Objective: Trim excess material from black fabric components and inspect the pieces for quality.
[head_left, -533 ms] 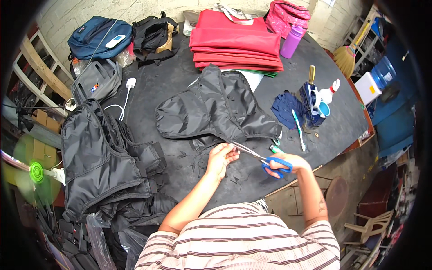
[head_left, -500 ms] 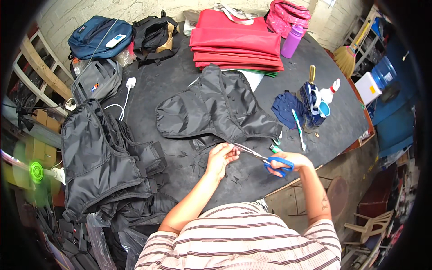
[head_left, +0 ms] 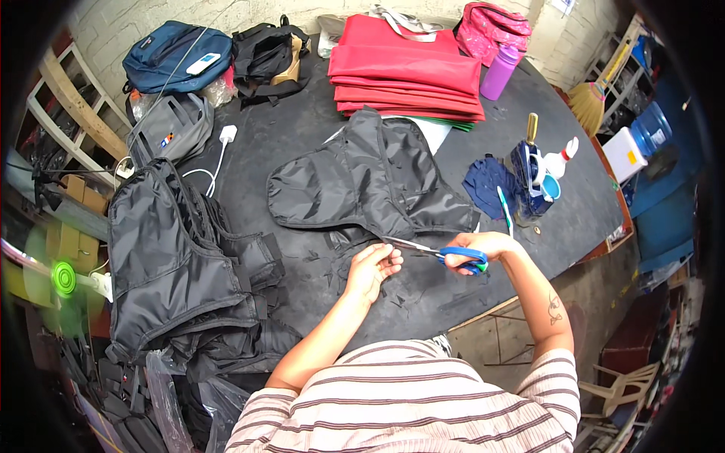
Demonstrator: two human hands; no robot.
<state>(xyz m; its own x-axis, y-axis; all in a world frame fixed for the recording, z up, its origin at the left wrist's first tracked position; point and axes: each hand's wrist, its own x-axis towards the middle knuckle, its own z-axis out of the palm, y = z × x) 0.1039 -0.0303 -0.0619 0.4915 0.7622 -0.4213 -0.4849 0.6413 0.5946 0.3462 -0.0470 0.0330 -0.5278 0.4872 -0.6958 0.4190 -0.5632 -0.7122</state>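
While the right hand (head_left: 483, 249) grips the blue-handled scissors (head_left: 442, 253) with fingers closed through the loops, the blades point toward 9 o'clock and reach the near edge of the black fabric piece (head_left: 370, 185). The left hand (head_left: 374, 268) sits just beside the blade tips, at 7 o'clock from them, fingers curled and pinching at the fabric's lower edge; what exactly lies between the fingertips is too small to tell.

The black fabric piece lies flat at the centre of the dark worktable (head_left: 302, 128), spreading from the hands toward 12 o'clock. Small black offcuts (head_left: 396, 300) lie scattered on the table surface around the left hand.

Surrounding items, by direction from the fabric piece:
- 12 o'clock: a stack of red folded fabric (head_left: 411, 72), touching the fabric piece's far end.
- 1 o'clock: a purple bottle (head_left: 500, 72), with a pink bag (head_left: 495, 23) behind it.
- 3 o'clock: a crumpled navy cloth (head_left: 487, 181), a blue holder (head_left: 532, 181) with tools and a white spray bottle (head_left: 559, 160).
- 9 o'clock: a pile of black sewn pieces (head_left: 177, 257) at the table's edge.
- 10 o'clock: a white charger with cable (head_left: 225, 136) and a grey bag (head_left: 170, 132).
- 11 o'clock: a blue backpack (head_left: 170, 57) and a black bag (head_left: 264, 49).
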